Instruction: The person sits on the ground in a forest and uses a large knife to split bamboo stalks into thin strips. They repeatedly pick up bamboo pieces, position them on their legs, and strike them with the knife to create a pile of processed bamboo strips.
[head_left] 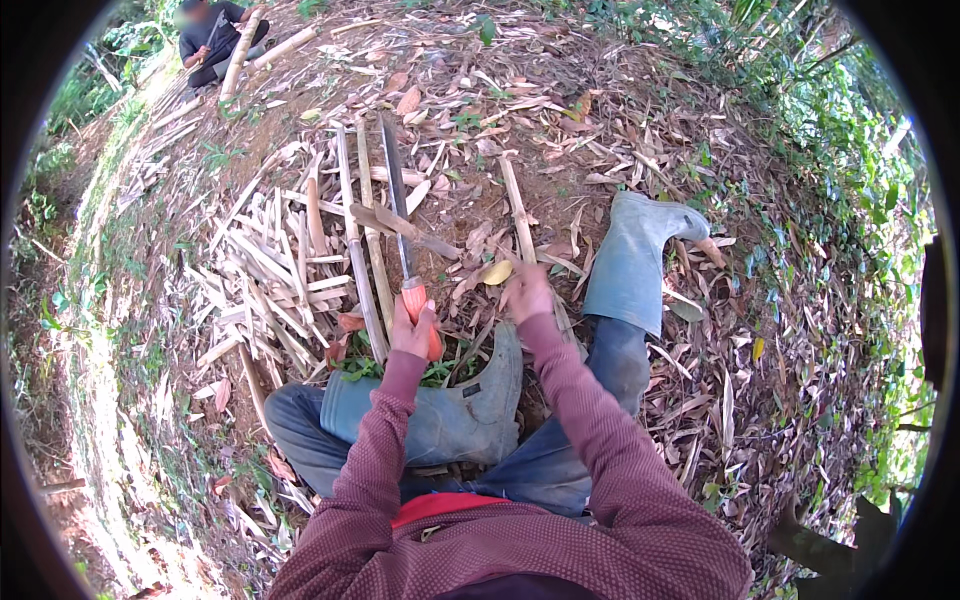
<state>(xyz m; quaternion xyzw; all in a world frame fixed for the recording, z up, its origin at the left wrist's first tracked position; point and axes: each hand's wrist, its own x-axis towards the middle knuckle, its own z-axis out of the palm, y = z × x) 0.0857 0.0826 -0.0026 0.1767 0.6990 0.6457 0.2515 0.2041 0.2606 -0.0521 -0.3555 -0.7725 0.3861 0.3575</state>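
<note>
My left hand (412,328) is wrapped round the orange handle of a machete (397,185), whose long dark blade points away from me. A brown split piece of wood (432,240) crosses the line of the blade; I cannot tell whether they touch. My right hand (528,294) is over a pale bamboo strip (516,200) between my boots; its fingers are blurred, so a grip on the strip cannot be made out. A yellow leaf (496,272) lies just left of that hand. Two long bamboo strips (352,240) lie left of the machete.
A heap of short split bamboo pieces (275,265) lies at the left. My rubber boots (425,415) frame the work spot, one leg folded, the other stretched right. Dry leaves cover the slope. A person (215,40) sits far left beside a bamboo pole (240,55). Green plants edge the right.
</note>
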